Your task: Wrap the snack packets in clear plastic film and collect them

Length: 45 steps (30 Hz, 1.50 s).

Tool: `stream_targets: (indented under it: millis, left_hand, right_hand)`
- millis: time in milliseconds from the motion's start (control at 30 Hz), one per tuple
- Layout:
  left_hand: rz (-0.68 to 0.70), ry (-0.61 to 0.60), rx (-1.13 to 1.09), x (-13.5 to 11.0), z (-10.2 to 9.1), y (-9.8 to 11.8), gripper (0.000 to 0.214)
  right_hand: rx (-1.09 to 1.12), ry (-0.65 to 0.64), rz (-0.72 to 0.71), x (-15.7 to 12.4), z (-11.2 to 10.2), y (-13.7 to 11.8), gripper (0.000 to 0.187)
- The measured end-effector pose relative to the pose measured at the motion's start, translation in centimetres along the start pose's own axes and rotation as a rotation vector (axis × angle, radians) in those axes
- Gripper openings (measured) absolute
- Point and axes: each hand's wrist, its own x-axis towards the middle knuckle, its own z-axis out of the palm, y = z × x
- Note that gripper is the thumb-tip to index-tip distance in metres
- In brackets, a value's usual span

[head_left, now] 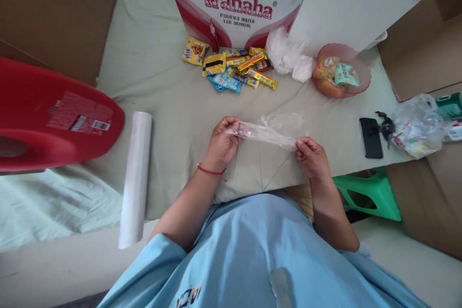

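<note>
A clear plastic bag (267, 134) is stretched between my two hands above the cloth-covered table (180, 130). My left hand (224, 142) pinches one end of it, fingers closed. At the other end my right hand (311, 156) grips it between thumb and fingers. Thin film from the bag spreads out behind, towards the snacks. Beyond my hands lies a pile of small wrapped snacks (240, 65) in yellow, orange and blue packets.
A white plastic roll (136, 178) lies on the left, near a large red container (54, 115). At the back stand a Wahaha carton (240, 9), crumpled white bags (285, 53) and a pink bowl (363, 70) with snacks. A black phone (371, 138) lies right, above a green stool (375, 195).
</note>
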Motion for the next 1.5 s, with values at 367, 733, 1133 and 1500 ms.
stream_targets:
  millis: [367, 733, 1133, 1500]
  left_hand:
    - [-0.032, 0.054, -0.179, 0.6, -1.0, 0.7, 0.008]
    - [0.087, 0.086, -0.051, -0.1, 0.3, 0.3, 0.043]
    - [-0.057, -0.009, -0.013, -1.0, 1.2, 0.3, 0.066]
    - [0.124, 0.022, 0.114, -0.8, 0.9, -0.9, 0.041]
  right_hand:
    - [-0.108, -0.137, -0.006, -0.7, 1.4, 0.0, 0.030]
    - [0.054, 0.196, -0.122, -1.3, 2.4, -1.0, 0.036]
    - [-0.653, -0.041, -0.599, -3.3, 6.2, 0.1, 0.042]
    - [-0.390, -0.218, -0.522, -1.9, 5.9, -2.7, 0.017]
